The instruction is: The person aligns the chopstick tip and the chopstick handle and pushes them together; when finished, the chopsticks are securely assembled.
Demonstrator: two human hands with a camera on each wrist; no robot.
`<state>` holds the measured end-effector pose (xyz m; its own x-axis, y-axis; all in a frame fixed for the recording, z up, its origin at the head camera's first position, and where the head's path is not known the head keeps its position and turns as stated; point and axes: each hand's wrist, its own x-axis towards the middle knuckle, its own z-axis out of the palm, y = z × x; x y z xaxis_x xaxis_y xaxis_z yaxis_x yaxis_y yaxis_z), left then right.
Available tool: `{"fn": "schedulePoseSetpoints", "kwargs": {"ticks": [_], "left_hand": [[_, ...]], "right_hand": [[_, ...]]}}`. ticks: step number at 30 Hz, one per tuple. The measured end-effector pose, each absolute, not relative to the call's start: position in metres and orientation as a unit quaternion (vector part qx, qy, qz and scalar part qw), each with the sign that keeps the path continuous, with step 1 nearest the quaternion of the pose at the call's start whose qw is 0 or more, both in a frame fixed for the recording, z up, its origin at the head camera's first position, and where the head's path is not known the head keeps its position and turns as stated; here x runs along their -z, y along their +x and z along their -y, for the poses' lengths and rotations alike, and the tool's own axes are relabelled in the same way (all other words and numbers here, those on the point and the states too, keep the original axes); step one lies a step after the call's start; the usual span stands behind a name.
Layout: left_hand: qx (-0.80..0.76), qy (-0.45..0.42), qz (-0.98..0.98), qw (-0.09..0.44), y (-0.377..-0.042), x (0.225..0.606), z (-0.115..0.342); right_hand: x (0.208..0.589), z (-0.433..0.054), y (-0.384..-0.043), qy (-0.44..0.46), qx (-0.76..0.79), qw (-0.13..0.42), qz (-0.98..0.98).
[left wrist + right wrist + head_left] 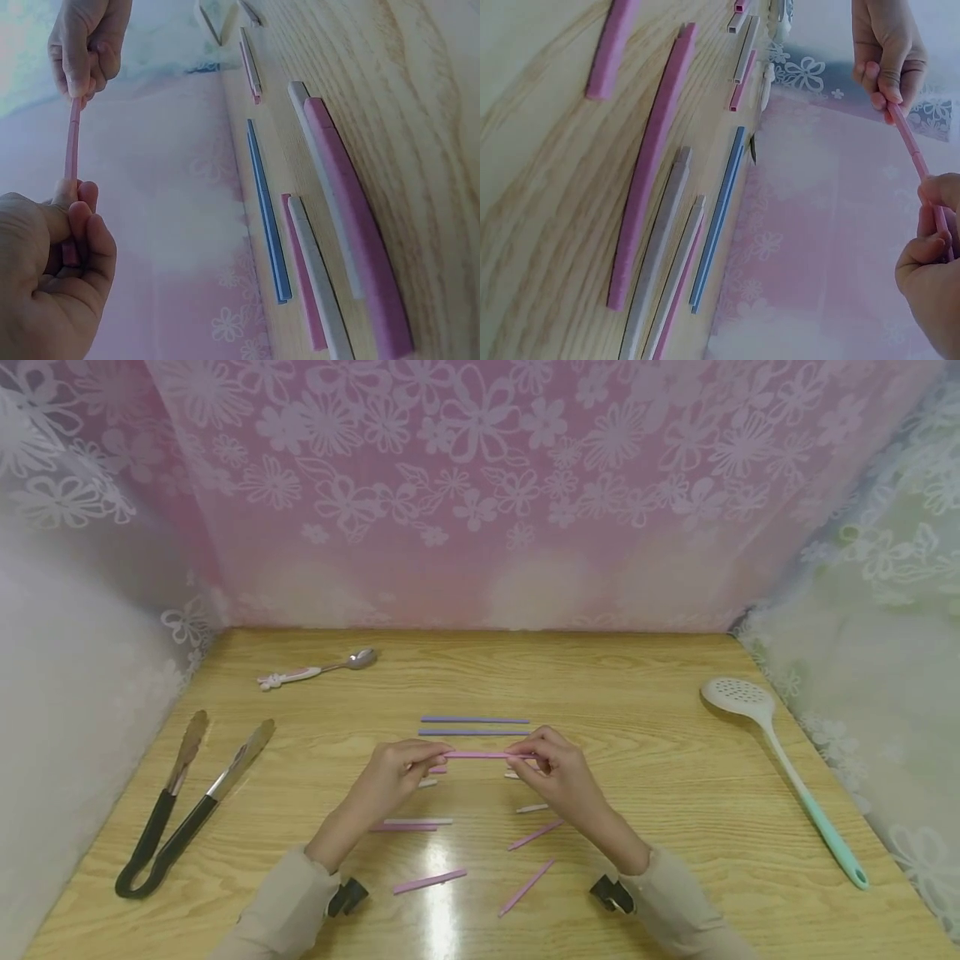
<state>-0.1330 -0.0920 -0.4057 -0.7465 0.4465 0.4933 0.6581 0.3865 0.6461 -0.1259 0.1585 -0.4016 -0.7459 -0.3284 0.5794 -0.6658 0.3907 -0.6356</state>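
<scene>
A thin pink stick (480, 755) is held level between both hands, raised off the table. My left hand (393, 772) pinches one end between thumb and fingers, and my right hand (561, 770) pinches the other. A fine seam crosses the stick between the hands in the right wrist view. Beyond the hands lie two long bluish sticks (474, 732), side by side. Shorter pink and white pieces are spread below both hands, such as a pink piece (430, 882) on the left and another pink piece (527, 888) on the right. Some pieces have a narrowed tip; others show a hollow square end.
Black-handled metal tongs (187, 818) lie spread at the left of the wooden table (630, 693). A spoon (318, 670) with a pink and white handle is at the back left. On the right rests a white slotted skimmer (772, 735) with a mint handle. Flowered curtains (480, 527) enclose the table.
</scene>
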Motion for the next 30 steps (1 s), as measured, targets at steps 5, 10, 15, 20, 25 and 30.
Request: {"fn": "schedulePoseSetpoints", "kwargs": {"ticks": [5, 10, 15, 20, 25, 30], "left_hand": [[0.437, -0.334, 0.823, 0.14, -0.134, 0.409, 0.092], [0.443, -0.334, 0.817, 0.155, -0.133, 0.411, 0.09], [0.447, -0.334, 0.813, 0.167, -0.134, 0.411, 0.087], [0.453, -0.339, 0.813, 0.137, -0.132, 0.412, 0.087], [0.445, -0.341, 0.822, 0.098, -0.133, 0.414, 0.088], [0.453, -0.316, 0.831, 0.063, -0.134, 0.417, 0.09]], "right_hand": [[0.405, -0.156, -0.127, 0.323, -0.456, 0.21, 0.802], [0.405, -0.155, -0.126, 0.329, -0.443, 0.227, 0.803], [0.408, -0.154, -0.126, 0.334, -0.434, 0.239, 0.801], [0.413, -0.156, -0.124, 0.329, -0.441, 0.231, 0.802], [0.417, -0.163, -0.125, 0.34, -0.434, 0.205, 0.809], [0.418, -0.171, -0.126, 0.354, -0.434, 0.142, 0.816]]}}
